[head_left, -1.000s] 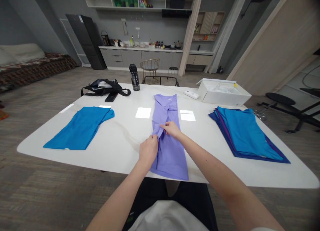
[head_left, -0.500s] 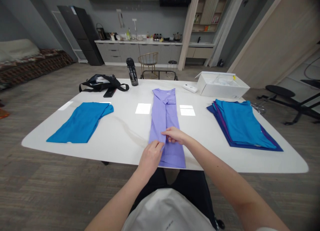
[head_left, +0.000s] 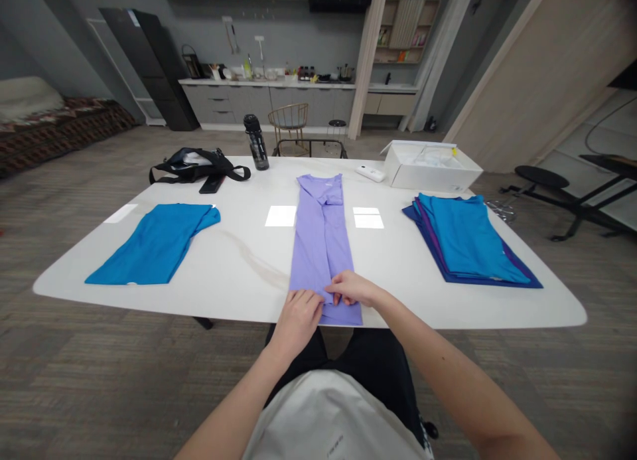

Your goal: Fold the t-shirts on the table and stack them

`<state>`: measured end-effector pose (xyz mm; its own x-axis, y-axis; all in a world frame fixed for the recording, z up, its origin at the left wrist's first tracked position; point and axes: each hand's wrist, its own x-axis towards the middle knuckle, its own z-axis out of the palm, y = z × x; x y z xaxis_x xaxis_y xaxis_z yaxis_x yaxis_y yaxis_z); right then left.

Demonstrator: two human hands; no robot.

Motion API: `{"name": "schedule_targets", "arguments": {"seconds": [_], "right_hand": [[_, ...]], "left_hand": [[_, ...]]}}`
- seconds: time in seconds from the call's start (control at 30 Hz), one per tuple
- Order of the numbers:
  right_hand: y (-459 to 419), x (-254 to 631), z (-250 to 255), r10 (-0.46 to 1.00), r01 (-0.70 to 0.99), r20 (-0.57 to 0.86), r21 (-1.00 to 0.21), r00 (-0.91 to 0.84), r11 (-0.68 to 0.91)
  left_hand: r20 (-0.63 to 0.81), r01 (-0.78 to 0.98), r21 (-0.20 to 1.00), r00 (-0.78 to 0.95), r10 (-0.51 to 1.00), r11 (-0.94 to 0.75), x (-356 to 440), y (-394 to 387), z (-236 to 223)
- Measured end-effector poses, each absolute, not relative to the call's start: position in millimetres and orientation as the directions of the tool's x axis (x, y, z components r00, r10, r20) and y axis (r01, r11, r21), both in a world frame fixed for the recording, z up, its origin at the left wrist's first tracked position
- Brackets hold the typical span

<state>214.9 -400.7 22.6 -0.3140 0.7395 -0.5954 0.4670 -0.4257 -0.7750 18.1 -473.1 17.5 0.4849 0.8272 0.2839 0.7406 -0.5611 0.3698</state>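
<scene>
One lavender shirt (head_left: 312, 237), folded lengthwise, lies at the frame's centre on one white bench (head_left: 239, 284). Two hands touch its lower end: the right hand's (head_left: 355, 289) grip pinches the folded edge; whether the left hand's (head_left: 298, 317) grip pinches or only presses the cloth, I cannot tell. One blue garment (head_left: 152, 244) lies at left, one stack of at least three garments (head_left: 462, 237) at right. Upper left: one black bag (head_left: 186, 160), one bottle (head_left: 256, 145).

Your left hand (head_left: 299, 316) and right hand (head_left: 352, 288) touch the lavender garment (head_left: 312, 244) on the white table (head_left: 413, 301), perhaps pinching its fabric.
</scene>
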Motion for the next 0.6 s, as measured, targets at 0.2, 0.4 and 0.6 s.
{"name": "schedule_targets", "arguments": {"seconds": [0.2, 0.4, 0.6], "right_hand": [[-412, 227, 22, 0.79, 0.598, -0.534, -0.751, -0.301, -0.28], [-419, 224, 18, 0.911, 0.775, -0.325, -0.632, -0.255, -0.009], [-424, 223, 19, 0.95, 0.829, -0.213, -0.554, -0.226, 0.073]], "left_hand": [[0.183, 0.559, 0.584, 0.616, 0.766, -0.589, 11, -466, 18], [0.184, 0.439, 0.667, 0.686, 0.704, -0.602, -4, -444, 22], [0.219, 0.507, 0.488, 0.717, 0.662, -0.71, -11, -420, 9]]}}
